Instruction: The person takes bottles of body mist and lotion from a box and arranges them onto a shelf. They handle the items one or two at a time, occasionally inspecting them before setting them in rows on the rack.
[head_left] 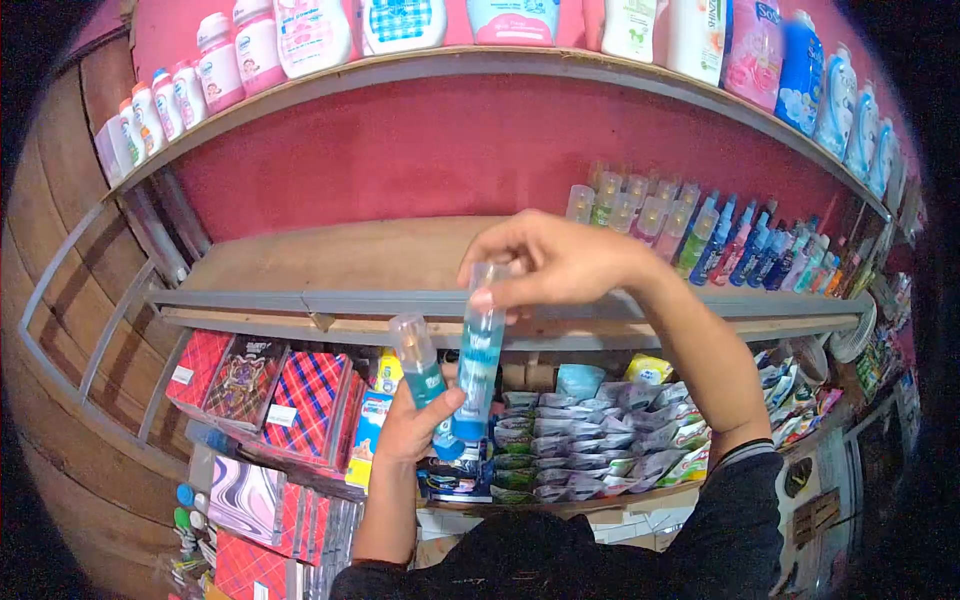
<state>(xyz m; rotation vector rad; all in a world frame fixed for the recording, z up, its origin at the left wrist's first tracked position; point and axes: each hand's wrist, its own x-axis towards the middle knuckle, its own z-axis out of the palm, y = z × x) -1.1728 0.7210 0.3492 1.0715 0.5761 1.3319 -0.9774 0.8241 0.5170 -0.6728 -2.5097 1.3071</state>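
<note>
- Your left hand [415, 425] is clenched around two blue spray bottles at once, low on their bodies: the shorter bottle [420, 372] sits at the outside of the grip, the taller bottle [480, 365] beside it. Holding both so low, either could tip or slide out if the grip eases.
- Your right hand [550, 262] pinches the clear cap of the taller bottle with its fingers [488, 296]. If that cap is only pushed on, pulling by it could leave you holding the cap while the bottle drops.
- Both bottles hang in front of the wooden shelf [350, 262], over the stacked sachets [590, 440] and checked boxes [305, 392] below; a dropped bottle would likely land among them.
- The standing row of bottles [700, 235] is at the shelf's right end; a wide arm swing there could topple several.
</note>
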